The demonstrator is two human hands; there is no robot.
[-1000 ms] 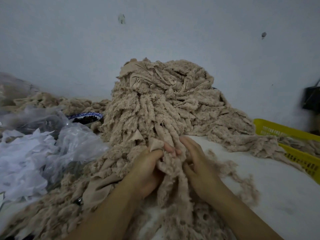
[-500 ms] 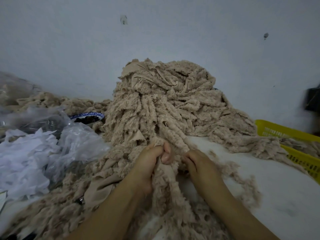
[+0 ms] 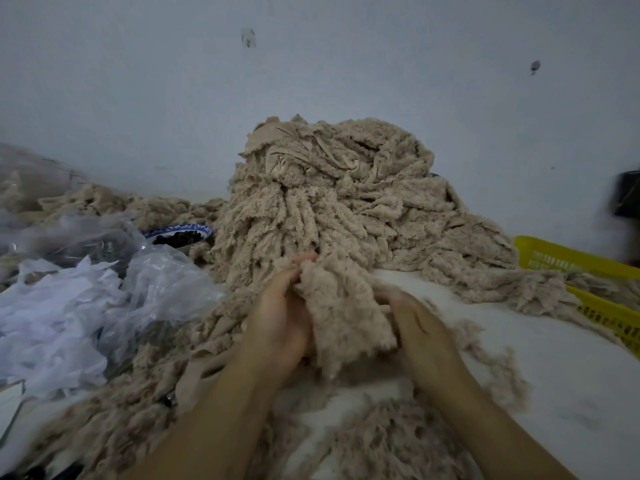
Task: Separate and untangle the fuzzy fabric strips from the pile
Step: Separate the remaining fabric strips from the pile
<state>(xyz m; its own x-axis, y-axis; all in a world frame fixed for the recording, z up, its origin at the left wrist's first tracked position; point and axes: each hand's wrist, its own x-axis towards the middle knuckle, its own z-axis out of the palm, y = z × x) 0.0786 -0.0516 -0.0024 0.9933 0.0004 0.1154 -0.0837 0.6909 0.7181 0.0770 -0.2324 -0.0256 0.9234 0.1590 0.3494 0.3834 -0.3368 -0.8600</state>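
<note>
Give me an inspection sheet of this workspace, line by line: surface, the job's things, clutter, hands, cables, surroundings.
Surface: white table top, bare at the right, with loose fluff on it.
Job's things: tall pile of beige fuzzy strips against the wall; a bunch of strips lifted in front of it.
Clutter: clear plastic bags and white scraps at left; a blue-patterned bowl with dark contents behind them; a yellow basket at right, strips draped over it.
Hands: left hand and right hand both grip the bunch, one on each side.
Cables: nothing seen.
Surroundings: pale wall with two dark marks; a blurred dark object at the right edge.
</note>
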